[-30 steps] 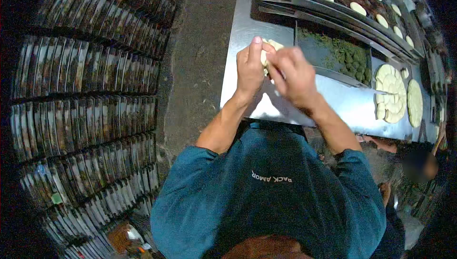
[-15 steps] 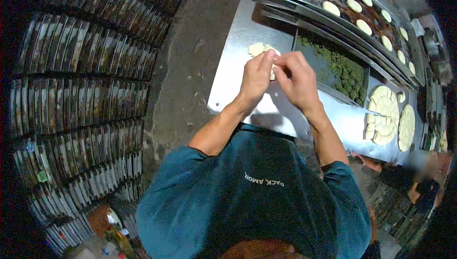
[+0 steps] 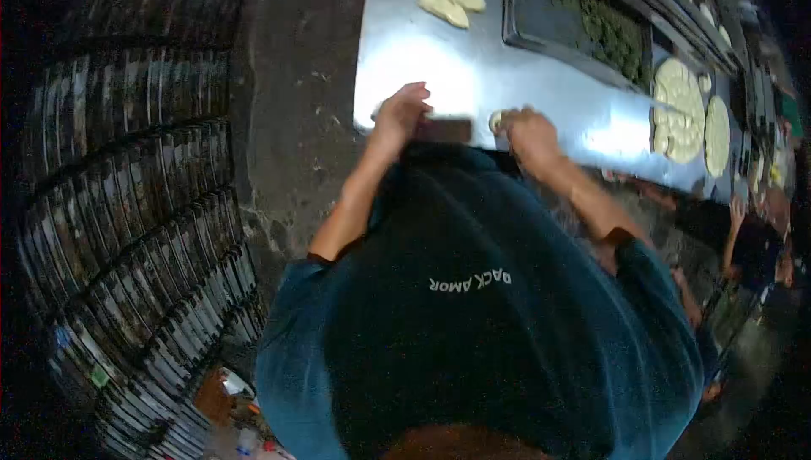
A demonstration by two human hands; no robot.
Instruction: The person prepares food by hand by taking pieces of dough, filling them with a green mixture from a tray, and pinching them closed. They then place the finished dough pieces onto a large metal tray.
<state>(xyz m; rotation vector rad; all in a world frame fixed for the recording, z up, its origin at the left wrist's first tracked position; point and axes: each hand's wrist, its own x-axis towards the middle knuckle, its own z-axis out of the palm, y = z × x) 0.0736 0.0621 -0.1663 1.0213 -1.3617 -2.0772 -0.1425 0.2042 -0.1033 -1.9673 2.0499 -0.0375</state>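
Head view: left fingers (image 3: pixel 414 92) parted; right fingers (image 3: pixel 517 119), grip unclear, touch pale round dough (image 3: pixel 496 121).

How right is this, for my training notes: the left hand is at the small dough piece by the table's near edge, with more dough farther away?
Wrong hand: the head view shows the right hand, not the left hand, at the small dough piece; the rest stands.
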